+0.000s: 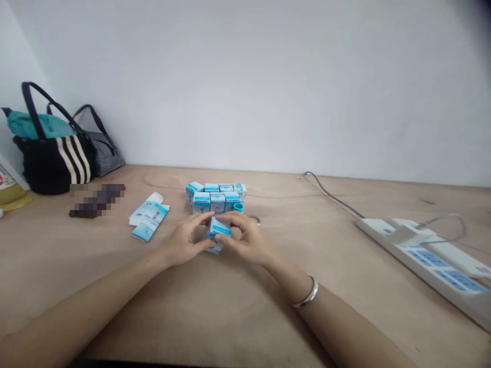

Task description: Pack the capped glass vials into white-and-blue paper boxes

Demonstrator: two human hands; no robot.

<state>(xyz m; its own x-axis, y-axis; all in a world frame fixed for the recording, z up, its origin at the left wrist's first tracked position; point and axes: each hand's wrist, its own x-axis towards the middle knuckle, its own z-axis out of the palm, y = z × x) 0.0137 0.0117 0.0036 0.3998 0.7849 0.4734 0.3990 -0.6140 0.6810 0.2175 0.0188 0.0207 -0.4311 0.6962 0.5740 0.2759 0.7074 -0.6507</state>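
Note:
My left hand (pixel 184 240) and my right hand (pixel 245 237) meet in the middle of the wooden table (pixel 245 312). Between their fingers they hold a small white-and-blue carton (pixel 217 234), tilted, with part of it hidden by my fingers. Just beyond my hands stand several similar cartons (pixel 215 199) in a tight group. A small teal cylinder (pixel 238 207) stands at the group's front right corner. To the left of my left hand lie a white-and-blue tube (pixel 151 210) and a flat blue-and-white carton (pixel 150 223).
A white power strip (pixel 422 260) with a grey cable (pixel 333 194) lies at the right. A small metal ring (pixel 255 220) lies by my right hand. A black striped bag (pixel 53 163), a pixelated object (pixel 97 200) and a yellow bottle (pixel 9 191) are at the left.

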